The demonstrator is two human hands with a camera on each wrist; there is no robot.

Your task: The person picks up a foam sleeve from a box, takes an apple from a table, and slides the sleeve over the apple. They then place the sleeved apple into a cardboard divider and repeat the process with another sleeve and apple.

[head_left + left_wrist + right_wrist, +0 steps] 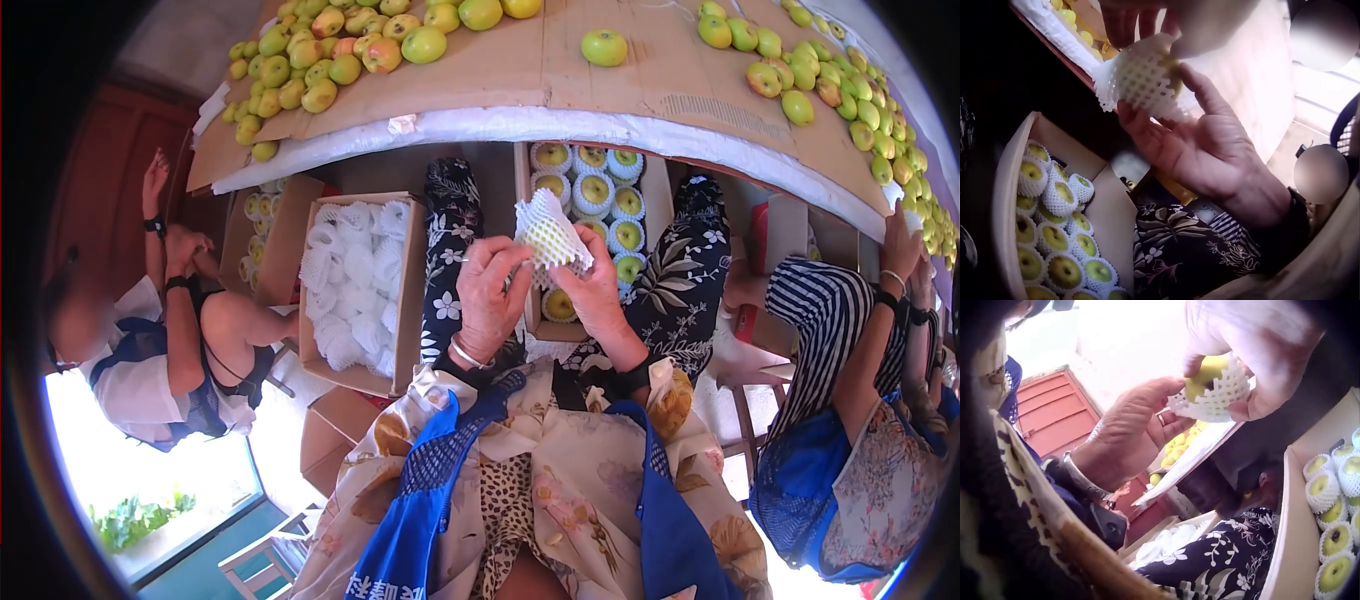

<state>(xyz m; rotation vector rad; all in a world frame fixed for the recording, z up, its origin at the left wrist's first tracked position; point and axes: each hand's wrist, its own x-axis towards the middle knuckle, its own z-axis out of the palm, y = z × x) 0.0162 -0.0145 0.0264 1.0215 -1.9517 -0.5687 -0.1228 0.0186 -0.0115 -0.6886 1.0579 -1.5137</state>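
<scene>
A green-yellow apple (1196, 387) sits partly inside a white foam net (1225, 400); in the head view the net (550, 238) hides most of it. My right hand (602, 300) grips the netted apple from the right, its fingers curled round the side. The left hand (490, 305), with a ring and bracelet, pinches the net's edge between thumb and fingers. Both hands are above a carton (526, 320) holding rows of netted apples (595, 190). Left of my legs, another carton (403, 330) is filled with loose white foam nets (350, 280).
Ahead, a cardboard-covered table (550, 80) carries piles of bare apples (320, 60) and one separate apple (604, 47). A person (160, 370) sits at the left, beside a carton of apples (285, 240). Another person (850, 420) sits at the right.
</scene>
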